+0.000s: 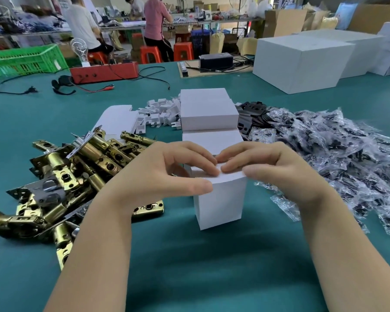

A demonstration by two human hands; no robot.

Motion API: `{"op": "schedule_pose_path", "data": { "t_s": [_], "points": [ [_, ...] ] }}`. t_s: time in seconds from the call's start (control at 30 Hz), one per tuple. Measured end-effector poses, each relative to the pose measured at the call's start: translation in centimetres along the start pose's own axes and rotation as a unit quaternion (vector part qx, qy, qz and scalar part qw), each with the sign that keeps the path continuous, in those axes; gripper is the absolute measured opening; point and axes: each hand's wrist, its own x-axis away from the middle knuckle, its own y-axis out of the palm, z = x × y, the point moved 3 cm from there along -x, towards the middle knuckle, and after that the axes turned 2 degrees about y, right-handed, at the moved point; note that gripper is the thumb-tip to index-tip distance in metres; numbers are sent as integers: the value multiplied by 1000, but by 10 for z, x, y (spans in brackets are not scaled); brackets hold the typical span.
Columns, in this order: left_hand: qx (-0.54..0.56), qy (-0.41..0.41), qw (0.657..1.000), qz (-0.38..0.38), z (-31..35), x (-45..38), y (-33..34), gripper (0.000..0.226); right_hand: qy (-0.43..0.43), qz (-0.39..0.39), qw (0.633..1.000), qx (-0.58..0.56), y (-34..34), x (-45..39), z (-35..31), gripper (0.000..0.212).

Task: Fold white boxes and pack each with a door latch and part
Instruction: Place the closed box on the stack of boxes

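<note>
A small white box [220,203] stands upright on the green table [200,266] in front of me. My left hand [173,172] grips its top left, thumb on the front face and fingers curled over the top flap. My right hand [266,170] holds the top right the same way, fingertips pressing the flap down beside the left fingers. A heap of brass door latches [72,176] lies to the left. Bagged black parts [324,149] are piled to the right. What is inside the box is hidden.
Closed white boxes [208,111] are stacked just behind my hands, with flat box blanks [119,120] and small white inserts [160,113] to their left. Large white cartons [302,61] stand back right. A red device [104,72] with cables and a green crate [25,60] sit back left. People work at far benches.
</note>
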Motion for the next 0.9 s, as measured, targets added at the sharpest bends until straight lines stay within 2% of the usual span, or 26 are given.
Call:
{"op": "schedule_pose_path", "data": {
  "t_s": [0.03,0.17,0.4,0.7,0.9],
  "points": [
    [-21,2,1000,11,-1,-1,0,22,-14,17,1000,8,0,3,1,12],
    [-105,12,994,42,-5,-5,0,25,-20,50,999,2,2,5,4,22],
    [-73,35,990,114,-2,-3,-2,18,-72,134,988,41,5,2,1,16],
    [-76,6,993,92,-4,-3,-2,31,-78,113,990,10,4,2,-2,21],
    [-105,33,989,101,0,-1,0,20,-66,80,995,13,1,7,-3,30]
  ]
}}
